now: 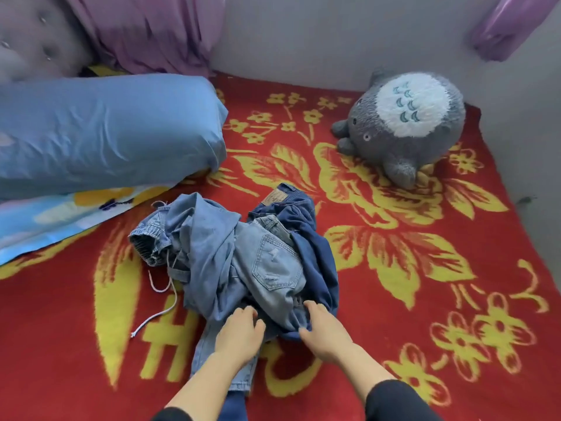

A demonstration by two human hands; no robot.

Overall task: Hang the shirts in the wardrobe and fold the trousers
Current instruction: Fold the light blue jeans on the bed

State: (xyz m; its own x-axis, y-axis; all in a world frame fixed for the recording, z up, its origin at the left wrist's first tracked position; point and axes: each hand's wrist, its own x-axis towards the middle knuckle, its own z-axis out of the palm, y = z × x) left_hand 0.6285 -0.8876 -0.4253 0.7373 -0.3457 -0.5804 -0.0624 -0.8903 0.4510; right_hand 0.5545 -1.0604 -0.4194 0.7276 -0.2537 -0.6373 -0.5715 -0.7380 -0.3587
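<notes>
A crumpled heap of denim trousers lies on the red and yellow flowered blanket (394,299). Light blue jeans (273,265) with a ripped back pocket sit in the middle. A dark blue pair (315,247) with a leather patch lies on the right. A paler pair (206,238) with an elastic waist and a white drawstring lies on the left. My left hand (239,332) rests on the near edge of the light jeans, fingers curled into the cloth. My right hand (321,326) grips the near edge of the dark pair. No shirts or wardrobe are in view.
A blue pillow (106,132) lies at the left on a patterned sheet (45,220). A grey plush toy (403,123) sits at the back right. Purple cloth (145,31) hangs over a tufted headboard (36,41). A grey wall bounds the bed behind and at right.
</notes>
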